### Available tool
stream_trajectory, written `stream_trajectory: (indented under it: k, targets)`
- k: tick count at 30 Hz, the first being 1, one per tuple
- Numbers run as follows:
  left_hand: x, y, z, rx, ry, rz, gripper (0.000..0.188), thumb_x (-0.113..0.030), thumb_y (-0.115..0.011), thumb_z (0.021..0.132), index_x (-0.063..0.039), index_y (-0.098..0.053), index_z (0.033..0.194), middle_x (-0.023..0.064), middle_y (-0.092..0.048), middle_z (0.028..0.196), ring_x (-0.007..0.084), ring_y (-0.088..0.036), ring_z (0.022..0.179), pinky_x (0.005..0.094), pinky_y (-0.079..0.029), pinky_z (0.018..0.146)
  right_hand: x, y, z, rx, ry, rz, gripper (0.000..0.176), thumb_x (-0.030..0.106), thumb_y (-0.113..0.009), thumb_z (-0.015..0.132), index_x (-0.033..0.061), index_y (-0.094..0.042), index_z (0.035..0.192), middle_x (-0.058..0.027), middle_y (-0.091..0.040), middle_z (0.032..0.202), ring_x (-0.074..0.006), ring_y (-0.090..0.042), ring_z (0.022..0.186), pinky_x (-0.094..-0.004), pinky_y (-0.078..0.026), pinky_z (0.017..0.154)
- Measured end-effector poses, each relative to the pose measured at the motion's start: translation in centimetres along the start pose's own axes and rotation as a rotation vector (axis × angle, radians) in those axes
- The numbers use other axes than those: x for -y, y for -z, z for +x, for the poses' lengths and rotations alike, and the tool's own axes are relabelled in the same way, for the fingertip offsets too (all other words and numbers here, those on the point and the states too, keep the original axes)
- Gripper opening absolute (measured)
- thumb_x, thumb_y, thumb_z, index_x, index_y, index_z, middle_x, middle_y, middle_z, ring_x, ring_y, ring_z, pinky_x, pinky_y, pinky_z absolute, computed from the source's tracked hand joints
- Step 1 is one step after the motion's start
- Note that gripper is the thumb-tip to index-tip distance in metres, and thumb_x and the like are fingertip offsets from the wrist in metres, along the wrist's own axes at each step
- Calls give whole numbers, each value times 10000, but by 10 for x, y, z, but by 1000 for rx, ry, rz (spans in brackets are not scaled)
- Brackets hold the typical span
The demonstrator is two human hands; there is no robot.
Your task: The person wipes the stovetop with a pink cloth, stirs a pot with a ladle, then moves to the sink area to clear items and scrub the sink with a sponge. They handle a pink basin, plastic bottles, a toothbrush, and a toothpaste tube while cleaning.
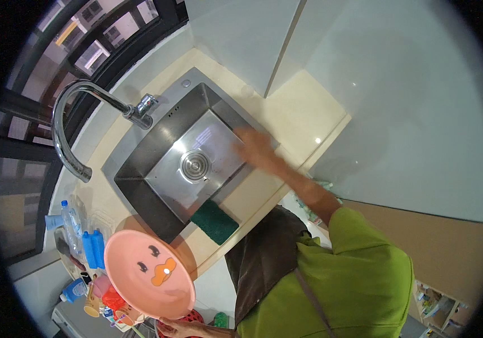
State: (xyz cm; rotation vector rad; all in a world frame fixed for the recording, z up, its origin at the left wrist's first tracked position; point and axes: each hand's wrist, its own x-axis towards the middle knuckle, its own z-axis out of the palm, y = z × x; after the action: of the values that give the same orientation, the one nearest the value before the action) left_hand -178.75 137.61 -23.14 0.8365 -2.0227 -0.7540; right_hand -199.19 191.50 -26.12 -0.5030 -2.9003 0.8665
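My left hand (178, 327) grips the rim of a pink plastic basin (140, 249) with a cartoon duck face printed inside. The basin is tilted, its inside turned up towards me, beside the left end of a stainless steel sink (224, 135). Blurred by motion, my right hand (256, 150) is over the sink's right side, fingers apart, with nothing visible in it. A dark green scouring pad (215, 222) lies across the sink's front rim and the counter. The round drain strainer (195, 166) shows in the sink floor.
A chrome gooseneck faucet (60, 139) rises behind the sink, its spout swung left. Left of the basin stand a clear plastic bottle (70, 228), blue containers (93, 249), a blue bottle (74, 290) and cups (92, 305). A tall pale panel (241, 38) borders the counter (305, 105) on the right.
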Motion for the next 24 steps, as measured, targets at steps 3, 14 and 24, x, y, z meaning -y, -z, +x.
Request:
stream_trajectory:
  k: [3,14,24]
  targets:
    - [-9,10,-6,-6,-155,3,493,-425,-763,936,33,-655,1082,138,-677,911,265,-626,835,406,-539,766,-52,6,77,-468,118,-427,287,156,-694,871,51,-660,1136,-181,-613,1159,-363,-698,920,-466,-579,717]
    - [-90,-4,-9,-59,-130,170,429,-279,-705,1007,65,-649,1256,210,-565,1372,281,-636,1140,423,-564,932,-20,62,83,264,-4,1177,409,321,-609,1031,-2,-635,1280,-210,-699,1167,-191,-667,776,-340,-556,641]
    - [-233,-81,-51,530,-90,-455,556,-48,-750,918,28,-542,1428,174,-576,1466,320,-538,1357,427,-439,1131,163,62,-14,973,26,1539,528,463,-472,1087,-15,-643,1234,-204,-731,1027,-173,-619,549,-282,-494,490]
